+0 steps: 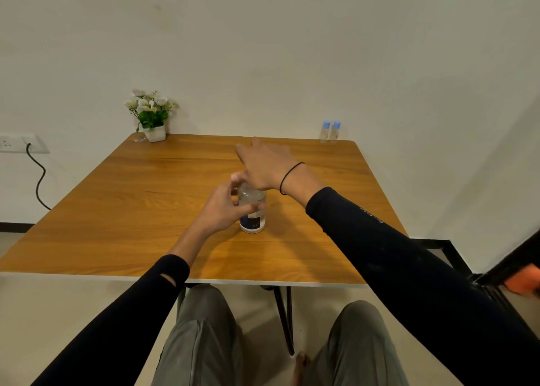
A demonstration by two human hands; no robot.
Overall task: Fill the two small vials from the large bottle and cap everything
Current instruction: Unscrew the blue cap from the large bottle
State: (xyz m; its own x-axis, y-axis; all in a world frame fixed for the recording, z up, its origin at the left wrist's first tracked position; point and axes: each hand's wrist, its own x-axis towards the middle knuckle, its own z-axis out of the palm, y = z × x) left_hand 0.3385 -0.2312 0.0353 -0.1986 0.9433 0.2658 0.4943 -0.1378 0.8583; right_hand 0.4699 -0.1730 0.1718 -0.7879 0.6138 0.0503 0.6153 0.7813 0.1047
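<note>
The large clear bottle (253, 213) with a dark blue label stands upright near the middle of the wooden table (122, 210). My left hand (222, 210) wraps around its left side. My right hand (264, 163) lies over the bottle's top from behind, thumb down at the neck, fingers spread toward the far edge; the cap is hidden under it. Two small clear vials (330, 133) with light blue caps stand side by side at the table's far right corner, well away from both hands.
A white pot of artificial flowers (152, 117) stands at the far left corner. A wall socket with a black cable (39, 178) is left of the table. A black frame (455, 257) and an orange object (523, 280) are at the right. My knees are under the near edge.
</note>
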